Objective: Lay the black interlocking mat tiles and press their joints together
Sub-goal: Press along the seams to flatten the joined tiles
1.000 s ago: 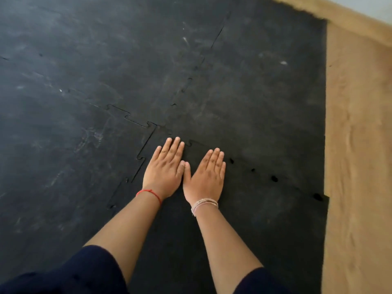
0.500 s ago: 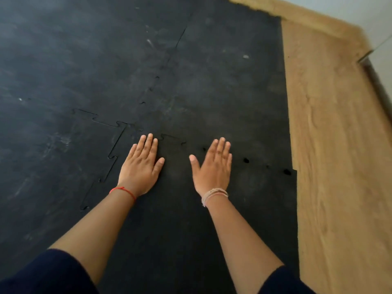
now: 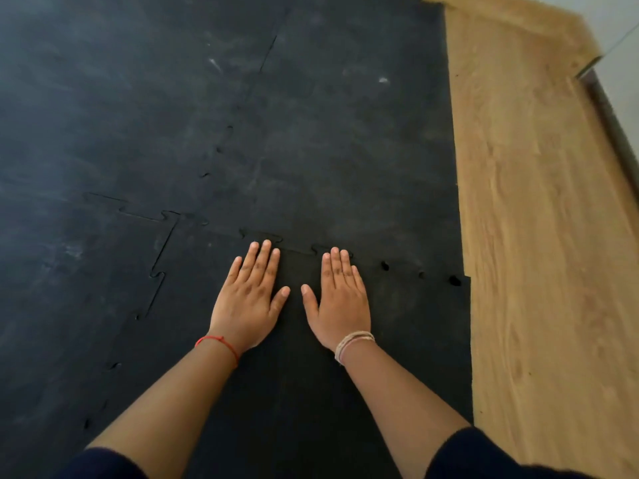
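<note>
- Mat tile (image 3: 294,375), black: under my arms, far joint (image 3: 297,248) at my fingertips.
- Left hand (image 3: 247,305), right hand (image 3: 340,305): flat, fingers extended, gripping nothing.
- Wood floor (image 3: 539,236): bare along tile's right edge.

Pale wooden floor (image 3: 539,236) runs bare along the right side. Black interlocking mat tiles (image 3: 328,150) lie flat on it, covering the rest, their toothed joints (image 3: 166,247) meeting near the middle.

A light brown wooden plank floor (image 3: 539,236) runs along the right side. A pale white wall (image 3: 619,25) stands in the far corner.
</note>
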{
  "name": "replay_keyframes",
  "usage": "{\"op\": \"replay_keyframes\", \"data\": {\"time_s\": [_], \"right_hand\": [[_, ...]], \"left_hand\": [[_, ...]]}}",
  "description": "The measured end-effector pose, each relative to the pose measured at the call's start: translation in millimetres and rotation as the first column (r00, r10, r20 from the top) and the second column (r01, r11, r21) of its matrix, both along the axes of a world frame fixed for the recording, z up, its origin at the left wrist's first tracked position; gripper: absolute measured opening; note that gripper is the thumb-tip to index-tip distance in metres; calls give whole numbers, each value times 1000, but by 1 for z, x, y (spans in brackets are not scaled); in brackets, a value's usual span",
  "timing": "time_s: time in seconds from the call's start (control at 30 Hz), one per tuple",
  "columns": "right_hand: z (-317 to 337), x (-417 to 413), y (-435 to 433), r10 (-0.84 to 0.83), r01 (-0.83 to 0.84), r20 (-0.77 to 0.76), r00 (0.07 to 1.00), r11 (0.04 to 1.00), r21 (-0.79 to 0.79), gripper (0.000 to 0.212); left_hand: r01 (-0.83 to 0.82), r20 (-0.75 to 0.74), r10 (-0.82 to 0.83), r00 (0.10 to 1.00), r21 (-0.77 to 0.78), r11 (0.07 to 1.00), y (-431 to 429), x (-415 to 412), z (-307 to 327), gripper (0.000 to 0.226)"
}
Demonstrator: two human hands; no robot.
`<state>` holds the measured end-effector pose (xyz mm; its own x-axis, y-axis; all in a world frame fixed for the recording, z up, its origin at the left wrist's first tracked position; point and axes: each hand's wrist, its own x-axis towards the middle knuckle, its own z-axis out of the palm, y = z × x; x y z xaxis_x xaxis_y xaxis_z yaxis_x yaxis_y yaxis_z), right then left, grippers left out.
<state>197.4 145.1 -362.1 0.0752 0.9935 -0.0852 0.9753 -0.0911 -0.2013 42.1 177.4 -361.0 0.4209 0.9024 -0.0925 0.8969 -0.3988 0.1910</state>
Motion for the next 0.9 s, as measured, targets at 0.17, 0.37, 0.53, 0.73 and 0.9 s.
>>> {"op": "replay_keyframes", "data": {"time_s": [0.17, 0.37, 0.53, 0.73, 0.9], "right_hand": [[2, 3, -1, -11, 11, -33, 999, 1000, -20, 66], [14, 30, 0, 91, -108, -101, 991, 978, -178, 80], [7, 83, -55, -76, 79, 140, 987, 997, -14, 86], [1, 84, -49, -73, 76, 94, 993, 997, -22, 86], [2, 88, -40, -80, 81, 65, 995, 997, -13, 89]], "left_hand": [[6, 12, -6, 1000, 9, 1000, 1, 0, -2, 60], [-94, 65, 97, 993, -57, 994, -6, 21, 4, 64], [171, 106, -171, 980, 14, 985, -24, 78, 4, 60], [222, 41, -223, 974, 23, 975, -22, 84, 0, 69], [225, 58, -224, 973, -12, 974, -18, 87, 3, 69]]}}
